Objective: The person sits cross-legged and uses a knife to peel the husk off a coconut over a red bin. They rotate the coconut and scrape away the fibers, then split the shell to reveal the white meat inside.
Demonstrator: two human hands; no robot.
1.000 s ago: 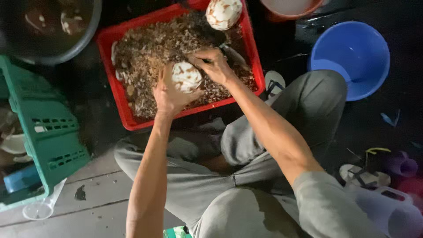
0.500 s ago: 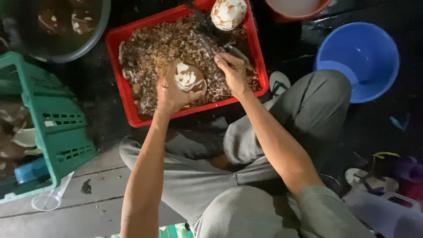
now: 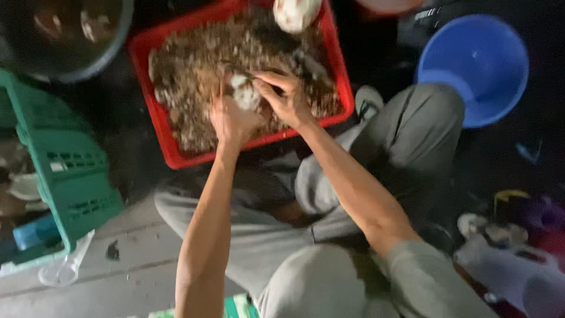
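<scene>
The left hand [image 3: 231, 121] is curled around a small white lump [image 3: 242, 94] and holds it over the red tray [image 3: 170, 154] of brown bits. The right hand [image 3: 288, 97], at 3 o'clock from the lump, pinches at it with bent fingers. A blue bowl [image 3: 471, 68] sits at 3 o'clock from the tray, and a green crate [image 3: 67, 171] at 8 o'clock.

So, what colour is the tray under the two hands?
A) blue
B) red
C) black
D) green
B: the tray below the left hand and the right hand has a red rim; the blue thing is a round basin to the side.
</scene>
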